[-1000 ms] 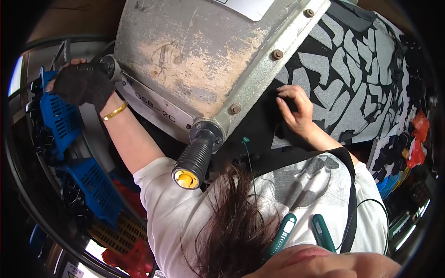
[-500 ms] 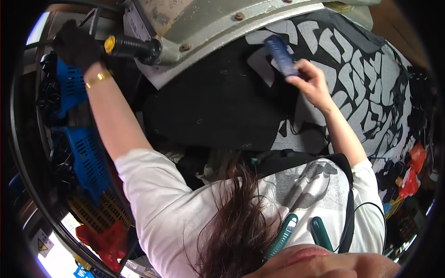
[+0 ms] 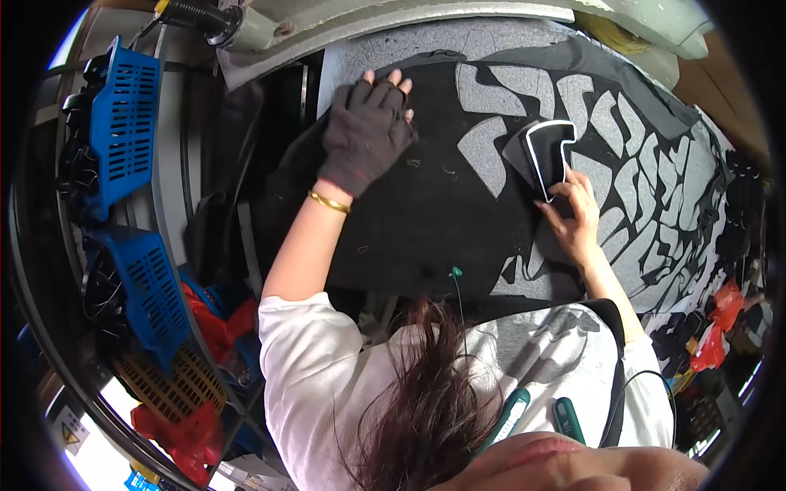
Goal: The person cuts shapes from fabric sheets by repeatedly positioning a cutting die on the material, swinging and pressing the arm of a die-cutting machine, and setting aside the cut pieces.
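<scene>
My left hand (image 3: 367,131), in a dark fingerless glove, lies flat on black fabric (image 3: 393,221) with its fingers stretched out. In my right hand (image 3: 575,209) is a cutting die (image 3: 550,155), pinched at its near end between thumb and fingers. Its curved outline has a bright rim and a dark inside. The die is over the fabric, at the edge of the cut-out area; I cannot tell whether it touches. Around and to the right of it, curved holes in the fabric show the grey board (image 3: 508,90) beneath.
Along the top runs a press's metal arm (image 3: 393,24), with a black, yellow-tipped handle (image 3: 192,18) at the left. Blue baskets (image 3: 131,123) of dark pieces stand on a rack at the left, above a yellow basket (image 3: 176,380) and red bag (image 3: 184,434).
My left hand has moved right, from beside the handle onto the fabric. The press arm and handle sit higher in view. The die has turned and moved slightly right and down in my right hand.
</scene>
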`<action>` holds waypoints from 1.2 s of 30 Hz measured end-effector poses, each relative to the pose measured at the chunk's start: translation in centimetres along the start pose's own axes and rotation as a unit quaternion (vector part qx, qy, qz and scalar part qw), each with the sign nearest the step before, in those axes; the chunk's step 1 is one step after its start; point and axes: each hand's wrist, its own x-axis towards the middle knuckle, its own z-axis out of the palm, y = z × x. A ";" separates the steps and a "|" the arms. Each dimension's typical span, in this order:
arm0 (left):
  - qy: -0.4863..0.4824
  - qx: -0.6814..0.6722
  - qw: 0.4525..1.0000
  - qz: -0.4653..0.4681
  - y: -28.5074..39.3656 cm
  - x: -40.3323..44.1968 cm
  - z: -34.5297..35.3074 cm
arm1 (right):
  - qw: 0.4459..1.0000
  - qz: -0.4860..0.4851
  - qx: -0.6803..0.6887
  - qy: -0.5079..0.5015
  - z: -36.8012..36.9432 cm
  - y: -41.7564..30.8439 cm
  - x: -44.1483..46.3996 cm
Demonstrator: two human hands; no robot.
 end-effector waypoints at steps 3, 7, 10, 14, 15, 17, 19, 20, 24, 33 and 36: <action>-0.010 -0.031 0.999 -0.003 -1.9 1.0 0.4 | 0.999 -0.026 0.029 -0.011 0.8 -1.9 1.9; -0.010 -0.072 0.997 0.008 -2.4 1.2 0.6 | 0.992 -0.094 0.068 -0.055 3.8 -4.1 6.9; -0.015 -0.105 0.994 0.014 -3.1 1.0 0.2 | 0.983 -0.124 0.106 -0.089 5.4 -4.7 10.6; -0.012 -0.302 0.952 -0.051 -4.6 0.6 1.2 | 0.981 -0.081 0.148 -0.092 5.6 -2.0 13.5; -0.013 -0.281 0.958 -0.050 -4.3 0.7 0.2 | 0.986 -0.132 0.101 0.008 5.5 -1.3 14.4; -0.013 -0.263 0.964 -0.048 -3.5 0.9 -0.8 | 0.995 -0.020 0.060 0.082 5.3 -1.7 14.9; 0.002 -0.216 0.976 -0.021 -3.0 1.0 -1.7 | 0.991 0.075 0.103 0.047 5.3 -4.2 13.4; 0.002 -0.217 0.976 -0.021 -2.9 1.0 -2.0 | 0.982 0.111 0.152 0.010 5.6 -5.5 12.3; 0.036 -0.150 0.987 -0.045 -1.6 -0.2 -2.9 | 0.991 -0.051 0.126 -0.001 8.3 -8.5 9.8; 0.072 -0.162 0.983 -0.053 2.9 0.0 -2.3 | 0.996 -0.049 0.075 -0.008 8.5 -5.6 11.7; 0.201 -0.274 0.927 -0.160 -2.2 1.2 -3.5 | 0.997 -0.036 0.063 0.009 8.6 -5.8 11.5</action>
